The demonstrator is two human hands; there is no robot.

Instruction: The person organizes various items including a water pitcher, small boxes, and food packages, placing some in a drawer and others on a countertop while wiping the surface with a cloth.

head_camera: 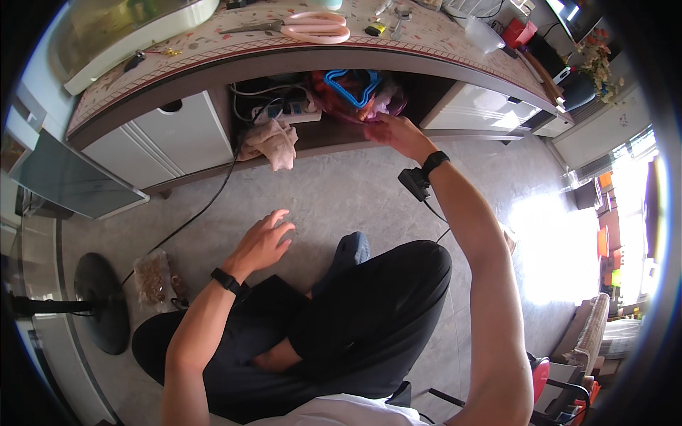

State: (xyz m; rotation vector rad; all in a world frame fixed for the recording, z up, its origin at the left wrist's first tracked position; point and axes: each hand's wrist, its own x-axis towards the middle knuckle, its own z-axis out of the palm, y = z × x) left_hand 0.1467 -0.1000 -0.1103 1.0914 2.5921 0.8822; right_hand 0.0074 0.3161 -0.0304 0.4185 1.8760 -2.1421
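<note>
My right hand [393, 134] reaches into the open middle compartment of a low cabinet. Its fingers are curled at the front rim of a translucent purple-pink plastic basin [349, 115]. Inside the basin are a blue plastic frame-like piece [347, 95], a whitish plastic bag [389, 100] and some reddish things I cannot make out. My left hand [261, 242] hangs over the floor in front of my knees, fingers apart, holding nothing. Left of the basin lie a white power strip [295, 113] with cables and a crumpled pinkish cloth [270, 142] draped over the shelf edge.
On the cabinet top [202, 50] lie pink-handled scissors [314, 27] and a small yellow-black item [375, 28]. A black cable [205, 205] crosses the floor to the left. Near it are a bag of brown pieces [153, 279] and a round black stand base [101, 303].
</note>
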